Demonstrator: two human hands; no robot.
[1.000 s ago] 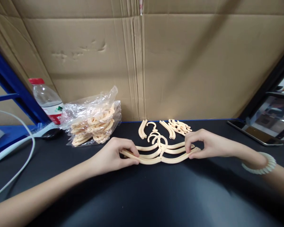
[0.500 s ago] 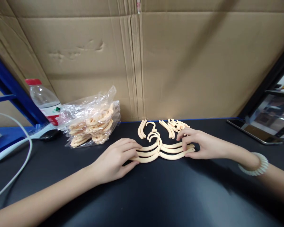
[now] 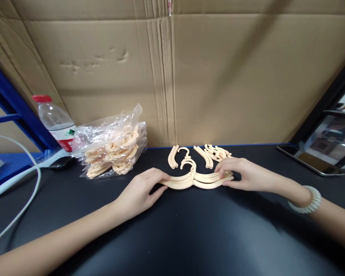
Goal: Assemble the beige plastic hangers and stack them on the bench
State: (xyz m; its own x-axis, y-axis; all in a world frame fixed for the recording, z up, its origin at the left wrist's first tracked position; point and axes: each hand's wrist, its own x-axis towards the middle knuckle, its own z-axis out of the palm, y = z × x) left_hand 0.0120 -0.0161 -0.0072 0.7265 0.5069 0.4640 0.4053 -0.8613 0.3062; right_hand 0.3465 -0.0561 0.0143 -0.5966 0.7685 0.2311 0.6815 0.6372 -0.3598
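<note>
A small stack of cream plastic hangers (image 3: 195, 180) lies flat on the black table (image 3: 172, 230), their hooks pointing away from me. My left hand (image 3: 142, 189) pinches the stack's left ends between thumb and fingers. My right hand (image 3: 241, 174) presses and grips the right ends; a pale coiled band sits on that wrist. Loose hanger parts (image 3: 202, 153) lie just behind the stack: curved arms, a hook and a small heap.
A clear plastic bag of more cream parts (image 3: 113, 149) sits at the back left, beside a water bottle with a red cap (image 3: 56, 122). A white cable (image 3: 23, 184) loops at the left. A phone (image 3: 310, 161) lies at the right. Cardboard forms the back wall.
The hangers were spread apart a second ago; both hands have pushed them together into one tight stack and slid it slightly away from me.
</note>
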